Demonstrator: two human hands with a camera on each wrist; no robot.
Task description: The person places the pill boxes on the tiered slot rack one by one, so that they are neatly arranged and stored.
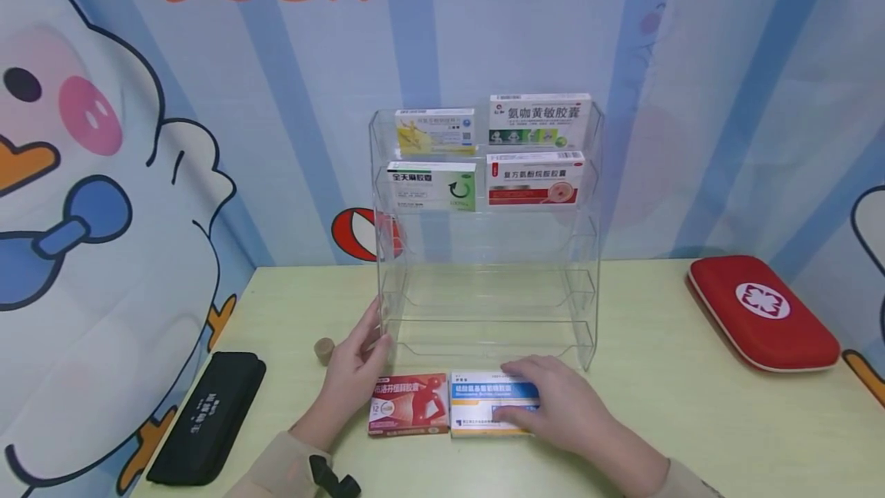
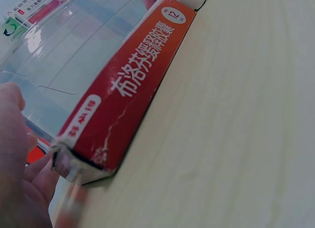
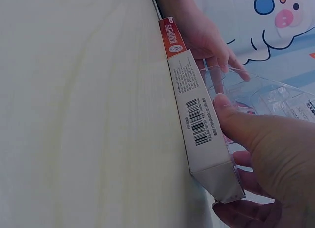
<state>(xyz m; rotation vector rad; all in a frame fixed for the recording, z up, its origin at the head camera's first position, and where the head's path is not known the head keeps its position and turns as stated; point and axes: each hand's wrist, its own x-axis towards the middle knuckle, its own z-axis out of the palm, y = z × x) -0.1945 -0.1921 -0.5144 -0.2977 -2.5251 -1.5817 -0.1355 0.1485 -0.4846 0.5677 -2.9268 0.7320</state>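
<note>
My right hand (image 1: 563,410) holds the right end of a white and blue medicine box (image 1: 477,393) lying on the table. In the right wrist view its thumb lies against the box (image 3: 199,119) and its fingers bend around the far side. A red medicine box (image 1: 409,406) lies just to the left, end to end with the white one. My left hand (image 1: 351,367) rests at the lower left side of a clear stepped display rack (image 1: 487,333), fingers loosely extended. The rack's two upper tiers hold several medicine boxes; its lower tiers show bare.
A black zip case (image 1: 207,417) lies at the left, and a small brown cylinder (image 1: 323,350) sits beside my left hand. A red first-aid case (image 1: 764,312) lies at the right. Behind the rack hangs a striped cartoon backdrop (image 1: 470,21).
</note>
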